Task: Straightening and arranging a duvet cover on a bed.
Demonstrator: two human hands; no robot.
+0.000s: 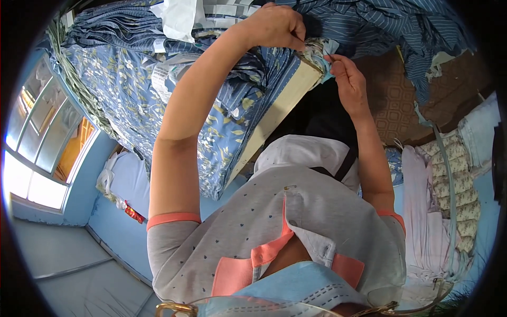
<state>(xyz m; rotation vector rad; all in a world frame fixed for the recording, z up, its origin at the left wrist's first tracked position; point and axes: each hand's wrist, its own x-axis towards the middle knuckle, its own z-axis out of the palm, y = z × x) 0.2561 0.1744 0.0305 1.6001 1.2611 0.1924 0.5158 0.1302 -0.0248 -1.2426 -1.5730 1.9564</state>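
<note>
My left hand (274,26) is bent over the table's far corner, its fingers closed in a pinch beside a small bunch of patterned cloth (315,50). What those fingers hold is hidden. Just right of it, my right hand (348,84) pinches a light blue piece of cloth (330,48) between thumb and finger, off the end of the pale wooden table edge (274,116). Beneath my left arm lies blue floral fabric (127,90), with folded dark blue striped cloth (116,24) stacked behind it. A white paper (179,20) rests on the stack.
Dark blue striped fabric (391,24) hangs at the far right above a brown patterned floor (396,95). Pink cloth (420,211) and a quilted floral piece (451,185) hang at the right. A barred window (47,121) stands at the left, near a white bag (108,174).
</note>
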